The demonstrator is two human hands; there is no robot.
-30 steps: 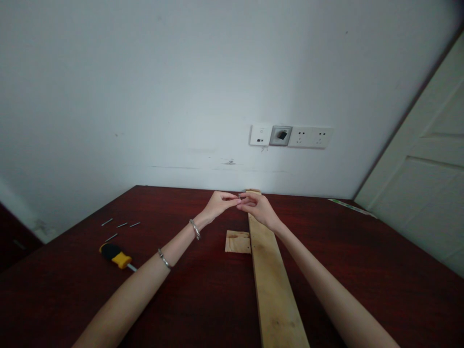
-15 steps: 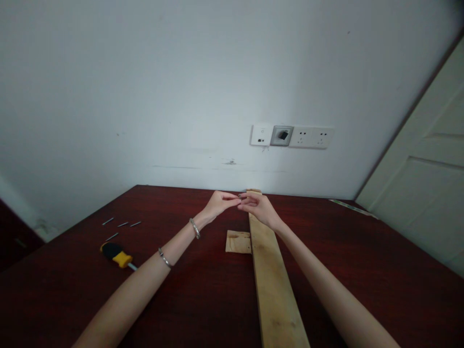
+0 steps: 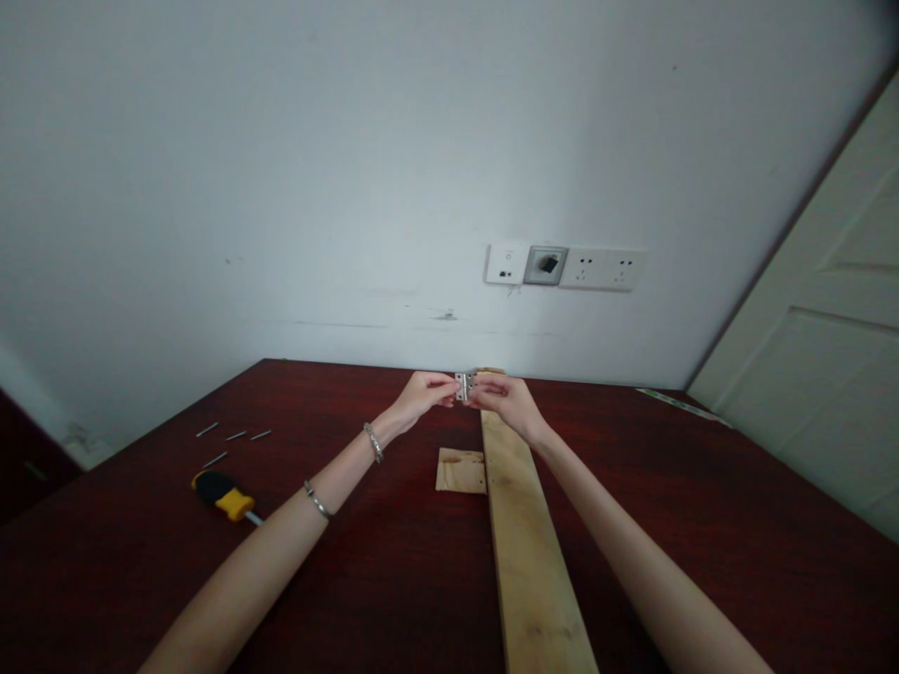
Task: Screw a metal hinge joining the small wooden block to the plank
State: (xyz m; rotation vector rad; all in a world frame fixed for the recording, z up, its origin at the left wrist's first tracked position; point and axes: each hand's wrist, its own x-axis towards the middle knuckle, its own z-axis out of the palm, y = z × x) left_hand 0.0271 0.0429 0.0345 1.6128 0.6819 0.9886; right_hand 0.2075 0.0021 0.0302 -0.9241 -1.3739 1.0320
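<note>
Both hands meet above the far end of a long pale wooden plank (image 3: 526, 543) lying on a dark red table (image 3: 393, 580). Between them is a small metal hinge (image 3: 464, 385), spread flat. My left hand (image 3: 421, 395) pinches its left leaf and my right hand (image 3: 504, 401) pinches its right leaf. A small square wooden block (image 3: 462, 470) lies just left of the plank, below the hands. Two bangles show on my left forearm.
A yellow and black screwdriver (image 3: 225, 495) lies at the table's left, with several loose screws (image 3: 235, 435) beyond it. Wall sockets (image 3: 566, 266) sit on the white wall behind. A door (image 3: 821, 374) stands at the right.
The hinge, hidden between the fingertips before, now shows opened out flat between the two hands. The hands have stayed in nearly the same place.
</note>
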